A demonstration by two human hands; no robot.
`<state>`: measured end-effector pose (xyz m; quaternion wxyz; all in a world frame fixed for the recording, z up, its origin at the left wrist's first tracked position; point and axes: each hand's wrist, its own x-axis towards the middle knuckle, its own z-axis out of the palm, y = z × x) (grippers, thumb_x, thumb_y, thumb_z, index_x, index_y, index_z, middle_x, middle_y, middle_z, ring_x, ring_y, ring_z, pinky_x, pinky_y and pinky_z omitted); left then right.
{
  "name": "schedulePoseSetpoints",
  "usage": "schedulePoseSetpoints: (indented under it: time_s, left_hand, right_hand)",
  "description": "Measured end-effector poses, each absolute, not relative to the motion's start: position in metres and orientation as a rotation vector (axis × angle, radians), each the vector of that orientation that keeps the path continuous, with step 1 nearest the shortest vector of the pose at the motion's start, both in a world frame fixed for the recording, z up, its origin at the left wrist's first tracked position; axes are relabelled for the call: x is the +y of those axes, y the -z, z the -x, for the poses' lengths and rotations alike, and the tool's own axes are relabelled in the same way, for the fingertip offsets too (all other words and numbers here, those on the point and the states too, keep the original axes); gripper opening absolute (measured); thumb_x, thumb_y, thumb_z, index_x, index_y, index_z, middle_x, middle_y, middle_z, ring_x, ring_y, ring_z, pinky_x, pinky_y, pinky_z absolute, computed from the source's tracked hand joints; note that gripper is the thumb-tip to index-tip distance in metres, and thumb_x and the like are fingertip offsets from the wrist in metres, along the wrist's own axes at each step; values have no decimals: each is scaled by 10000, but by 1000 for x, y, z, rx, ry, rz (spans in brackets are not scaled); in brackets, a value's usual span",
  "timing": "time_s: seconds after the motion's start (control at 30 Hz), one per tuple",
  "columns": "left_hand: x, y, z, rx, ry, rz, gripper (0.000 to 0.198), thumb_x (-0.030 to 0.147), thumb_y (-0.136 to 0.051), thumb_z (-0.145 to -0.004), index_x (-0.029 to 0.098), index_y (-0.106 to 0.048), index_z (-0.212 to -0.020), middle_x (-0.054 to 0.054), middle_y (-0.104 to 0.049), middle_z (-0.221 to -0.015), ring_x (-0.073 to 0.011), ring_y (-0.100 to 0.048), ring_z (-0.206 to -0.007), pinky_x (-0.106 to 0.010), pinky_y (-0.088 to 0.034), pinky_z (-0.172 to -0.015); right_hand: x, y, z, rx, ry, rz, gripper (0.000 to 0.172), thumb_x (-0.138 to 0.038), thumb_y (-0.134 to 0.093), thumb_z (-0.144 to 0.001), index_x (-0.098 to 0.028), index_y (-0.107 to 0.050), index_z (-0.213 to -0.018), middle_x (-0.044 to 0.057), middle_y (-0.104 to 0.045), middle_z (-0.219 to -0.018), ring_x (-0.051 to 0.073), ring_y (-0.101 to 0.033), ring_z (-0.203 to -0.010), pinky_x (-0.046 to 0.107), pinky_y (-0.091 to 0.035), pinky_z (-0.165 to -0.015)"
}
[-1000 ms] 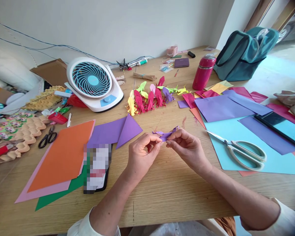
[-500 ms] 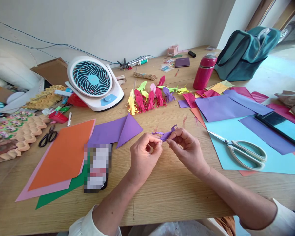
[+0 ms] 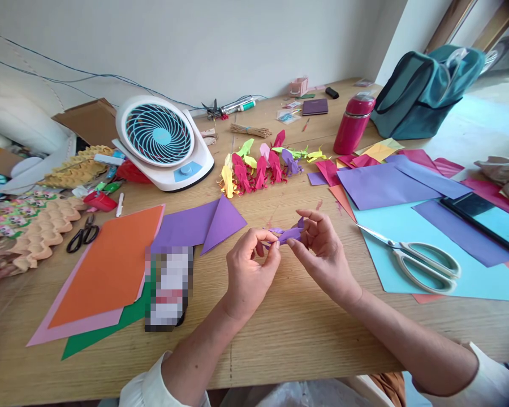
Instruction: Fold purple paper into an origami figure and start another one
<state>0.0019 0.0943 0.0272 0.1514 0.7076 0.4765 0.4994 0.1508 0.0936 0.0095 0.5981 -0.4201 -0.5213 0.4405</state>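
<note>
Left fingers pinch the folded purple paper, right fingers parted beside it; hard pulling could tear it.

We record our left forearm and right forearm slanting inward over the near edge of the surface, converging well in from it. Our left hand pinches, thumb and index drawn together at the tips. Our right hand faces it closely, index raised and apart from the thumb; we cannot tell its hidden fingers' contact.
</note>
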Motion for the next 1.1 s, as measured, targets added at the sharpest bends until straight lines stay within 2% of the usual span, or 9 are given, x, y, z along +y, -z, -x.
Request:
schedulePoseSetpoints:
  time_s: [0.1, 0.4, 0.77, 0.9, 1.1]
  left_hand:
    - [94, -27, -2, 1374, -1446, -2021, 115, 104, -629, -819, 209, -586, -840, 13, -665, -782, -100, -502, -602, -239, -476, -641]
    - [95, -22, -1, 1344, -1402, -2035, 111, 138, -641, -845, 220, -621, -917, -9, -675, -841, -126, -535, -676, -267, -495, -697]
    - [93, -19, -4, 1369, -1390, -1908, 100, 126, -646, -819, 201, -597, -777, 12, -630, -735, -121, -567, -668, -248, -474, -660]
    - [93, -19, -6, 1344, -1400, -1817, 125, 104, -649, -794, 194, -575, -750, 27, -598, -713, -108, -544, -655, -232, -450, -644]
    - [92, -23, -9, 1357, -1365, -1709, 127, 111, -634, -804, 191, -553, -746, 52, -496, -653, -91, -422, -596, -217, -377, -595]
  right_hand:
    - [95, -8, -151, -1186, -1095, 954, 501, -361, -709, -861, -294, -468, -1295, 16, -599, -943, 162, -596, -772, 306, -504, -655]
    - [97, -5, -151, -1171, -1116, 921, 463, -393, -705, -866, -301, -472, -1255, -6, -592, -872, 159, -592, -740, 295, -484, -638]
    - [94, -7, -149, -1187, -1065, 922, 426, -337, -694, -878, -286, -487, -1247, 0, -583, -867, 160, -586, -766, 307, -499, -690]
    - [93, -6, -148, -1187, -1056, 914, 410, -303, -683, -884, -284, -487, -1244, -8, -569, -853, 154, -579, -765, 301, -488, -695]
    - [94, -6, -147, -1227, -1043, 916, 455, -285, -690, -875, -285, -477, -1278, -3, -571, -908, 140, -570, -764, 279, -471, -662]
